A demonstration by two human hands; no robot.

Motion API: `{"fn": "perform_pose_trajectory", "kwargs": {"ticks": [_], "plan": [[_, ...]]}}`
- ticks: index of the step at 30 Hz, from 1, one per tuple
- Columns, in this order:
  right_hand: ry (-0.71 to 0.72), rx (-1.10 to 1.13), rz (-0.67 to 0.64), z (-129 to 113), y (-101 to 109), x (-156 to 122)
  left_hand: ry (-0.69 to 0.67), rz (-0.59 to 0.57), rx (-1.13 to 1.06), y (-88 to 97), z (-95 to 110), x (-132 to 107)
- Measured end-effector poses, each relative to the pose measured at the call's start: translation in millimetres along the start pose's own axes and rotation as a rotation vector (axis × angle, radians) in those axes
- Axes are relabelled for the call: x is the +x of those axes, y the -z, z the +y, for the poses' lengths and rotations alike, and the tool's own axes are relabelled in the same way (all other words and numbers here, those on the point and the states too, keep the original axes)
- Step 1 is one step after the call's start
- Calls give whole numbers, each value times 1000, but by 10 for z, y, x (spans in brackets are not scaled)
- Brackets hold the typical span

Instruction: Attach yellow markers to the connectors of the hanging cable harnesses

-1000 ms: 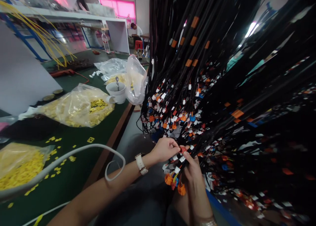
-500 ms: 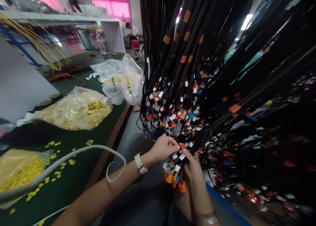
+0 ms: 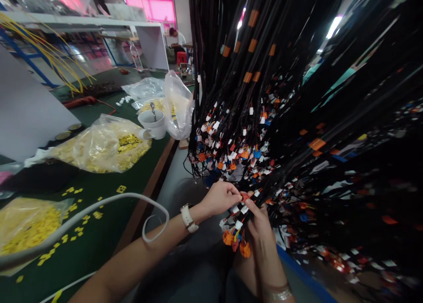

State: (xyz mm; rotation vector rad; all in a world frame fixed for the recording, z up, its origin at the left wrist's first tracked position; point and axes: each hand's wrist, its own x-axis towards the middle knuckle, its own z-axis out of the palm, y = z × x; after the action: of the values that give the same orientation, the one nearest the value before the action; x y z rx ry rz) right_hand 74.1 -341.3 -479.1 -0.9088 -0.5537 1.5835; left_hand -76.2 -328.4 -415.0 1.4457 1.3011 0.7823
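A small red connector (image 3: 245,196) sits between my two hands at the end of a black wire harness. My left hand (image 3: 222,199), with a white-strapped watch on its wrist, comes from the left and pinches the connector's near side. From below, my right hand (image 3: 260,220) grips the connector with thumb and fingers, its palm around the harness wires. White connectors (image 3: 238,225) and orange connectors (image 3: 245,250) on coloured wires dangle just under my hands. Whatever lies between the left fingertips is too small to make out.
Black harnesses (image 3: 228,82) hang thickly in front and to the right. On the green bench (image 3: 109,228) at left lie bags of yellow parts (image 3: 99,148), scattered yellow pieces and a white cup (image 3: 154,125) with a spoon. A grey hose (image 3: 122,198) loops near my left forearm. A person sits far back.
Both hands keep their hold at the red connector with hardly any movement. The whole view has shifted very slightly.
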Motion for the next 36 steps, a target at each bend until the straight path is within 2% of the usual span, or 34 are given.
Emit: {"fn": "perform_pose_trajectory", "kwargs": {"ticks": [4, 7, 10, 13, 16, 27, 33, 36], "plan": [[-2, 3, 4, 2, 4, 2, 68, 7, -85, -2, 12, -3], [-15, 10, -18, -1, 13, -4, 123, -51, -247, 16, 29, -15], [-20, 10, -30, -2, 25, -10, 82, -161, -335, 28, 58, -32], [-17, 15, -30, 2, 39, -7, 0, -211, -328, 14, 96, -44], [-29, 26, -51, 5, 47, -7, -32, -193, -302, -8, 130, -51], [-51, 5, -66, -31, 22, -43, 43, -156, -319, -34, 76, -39], [18, 2, 25, 22, 10, -20, 73, -183, -503, -32, 45, -29], [27, 8, 42, 11, -4, -4, 203, -137, -667, -60, -85, 23]]}}
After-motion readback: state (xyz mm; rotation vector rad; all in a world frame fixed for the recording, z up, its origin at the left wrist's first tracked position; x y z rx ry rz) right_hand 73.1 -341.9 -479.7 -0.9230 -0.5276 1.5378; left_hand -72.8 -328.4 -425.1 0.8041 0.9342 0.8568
